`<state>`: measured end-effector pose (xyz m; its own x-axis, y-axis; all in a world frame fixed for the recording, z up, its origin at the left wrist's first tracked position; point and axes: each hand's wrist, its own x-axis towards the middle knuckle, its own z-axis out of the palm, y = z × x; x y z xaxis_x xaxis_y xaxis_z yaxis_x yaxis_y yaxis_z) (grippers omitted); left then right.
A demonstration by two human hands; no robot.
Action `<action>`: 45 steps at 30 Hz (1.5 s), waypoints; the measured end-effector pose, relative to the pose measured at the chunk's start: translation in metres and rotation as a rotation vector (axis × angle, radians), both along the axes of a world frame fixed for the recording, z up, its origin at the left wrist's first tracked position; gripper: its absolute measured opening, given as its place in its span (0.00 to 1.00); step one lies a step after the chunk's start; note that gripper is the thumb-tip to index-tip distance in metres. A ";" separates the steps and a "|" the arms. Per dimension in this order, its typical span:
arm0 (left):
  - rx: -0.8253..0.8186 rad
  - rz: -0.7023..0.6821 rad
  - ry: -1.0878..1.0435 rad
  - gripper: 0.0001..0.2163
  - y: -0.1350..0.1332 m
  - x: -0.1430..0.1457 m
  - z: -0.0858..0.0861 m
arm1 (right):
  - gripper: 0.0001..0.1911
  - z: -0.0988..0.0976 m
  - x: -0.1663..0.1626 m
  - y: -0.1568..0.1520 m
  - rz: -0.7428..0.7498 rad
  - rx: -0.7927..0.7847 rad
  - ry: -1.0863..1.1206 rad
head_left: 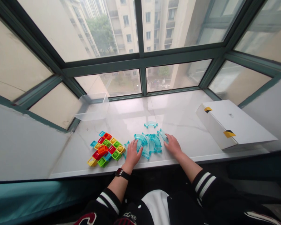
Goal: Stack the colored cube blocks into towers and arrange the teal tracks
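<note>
Several translucent blue toy track pieces (155, 143), curved and straight, lie clustered on the white sill in front of me. My left hand (133, 153), wearing a black watch, rests over the cluster's left side with its fingers spread. One more blue piece shows partly beneath it. At the right side, my right hand (173, 146) has thumb and fingers around the lower end of a blue track piece (162, 135). A separate curved track piece (151, 124) lies just beyond the cluster. Left of my left hand sits a pile of coloured plastic blocks (106, 148), red, orange, yellow, green and blue.
A clear plastic bin (92, 111) stands at the back left by the window. On the right is a white box (236, 122) with yellow-and-black tape tabs. The marble-patterned sill (182, 118) ends at a front edge close to my body; green window frames bound the back.
</note>
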<state>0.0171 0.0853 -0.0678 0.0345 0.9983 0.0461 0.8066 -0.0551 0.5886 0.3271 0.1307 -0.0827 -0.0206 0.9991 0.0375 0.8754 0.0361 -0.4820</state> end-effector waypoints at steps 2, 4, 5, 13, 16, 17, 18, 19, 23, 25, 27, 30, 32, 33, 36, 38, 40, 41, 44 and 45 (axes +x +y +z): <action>0.003 -0.029 -0.038 0.31 0.000 0.008 -0.006 | 0.27 -0.001 -0.014 -0.010 0.048 0.022 0.002; 0.020 -0.044 -0.052 0.32 -0.001 0.014 -0.009 | 0.25 0.000 -0.022 -0.014 0.118 0.024 0.015; 0.034 -0.049 -0.053 0.32 -0.002 0.015 -0.009 | 0.24 0.000 -0.023 -0.014 0.148 0.024 0.021; 0.165 -0.021 0.053 0.31 -0.015 -0.010 -0.012 | 0.23 0.002 -0.012 -0.002 0.160 0.085 0.110; 0.252 -0.037 0.098 0.33 -0.017 -0.009 -0.021 | 0.26 -0.005 -0.020 -0.003 0.167 0.122 0.148; 0.282 -0.041 0.109 0.34 -0.016 -0.006 -0.023 | 0.27 -0.007 -0.024 -0.004 0.162 0.131 0.153; 0.306 -0.046 0.116 0.35 -0.014 -0.002 -0.024 | 0.28 -0.009 -0.027 -0.005 0.153 0.137 0.157; 0.323 -0.052 0.118 0.35 -0.012 0.002 -0.024 | 0.29 -0.011 -0.030 -0.005 0.145 0.140 0.160; 0.344 -0.084 0.074 0.35 -0.003 0.013 -0.015 | 0.29 -0.014 -0.034 -0.006 0.133 0.136 0.156; 0.347 -0.091 0.059 0.34 -0.002 0.011 -0.010 | 0.29 -0.014 -0.030 -0.005 0.134 0.135 0.148; 0.350 -0.091 0.075 0.34 -0.005 0.006 -0.007 | 0.30 -0.015 -0.024 -0.004 0.127 0.139 0.138; 0.364 -0.075 0.125 0.35 -0.017 -0.002 -0.009 | 0.30 -0.015 -0.014 0.002 0.103 0.147 0.121; 0.378 -0.064 0.146 0.38 -0.024 -0.006 -0.014 | 0.31 -0.012 -0.008 0.012 0.084 0.154 0.103; 0.383 -0.060 0.151 0.39 -0.027 -0.007 -0.017 | 0.32 -0.009 -0.006 0.019 0.074 0.158 0.093; 0.372 -0.062 0.162 0.41 -0.029 -0.007 -0.023 | 0.32 0.005 -0.008 0.047 0.056 0.163 0.060; 0.353 -0.068 0.175 0.42 -0.028 -0.007 -0.025 | 0.30 0.018 -0.016 0.070 0.069 0.147 0.032; 0.340 -0.076 0.192 0.42 -0.026 -0.006 -0.026 | 0.27 0.030 -0.028 0.092 0.123 0.096 -0.009; 0.336 -0.082 0.197 0.42 -0.026 -0.006 -0.026 | 0.27 0.034 -0.035 0.102 0.153 0.062 -0.032; 0.329 -0.098 0.197 0.41 -0.026 -0.005 -0.025 | 0.28 0.044 -0.055 0.122 0.204 -0.066 -0.110; 0.327 -0.099 0.196 0.40 -0.026 -0.004 -0.024 | 0.28 0.045 -0.060 0.126 0.211 -0.108 -0.133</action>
<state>0.0126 0.0590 -0.0921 0.1697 0.9235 0.3439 0.8835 -0.2972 0.3620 0.2669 0.2572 -0.0376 -0.2267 0.9702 -0.0857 0.9098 0.1795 -0.3741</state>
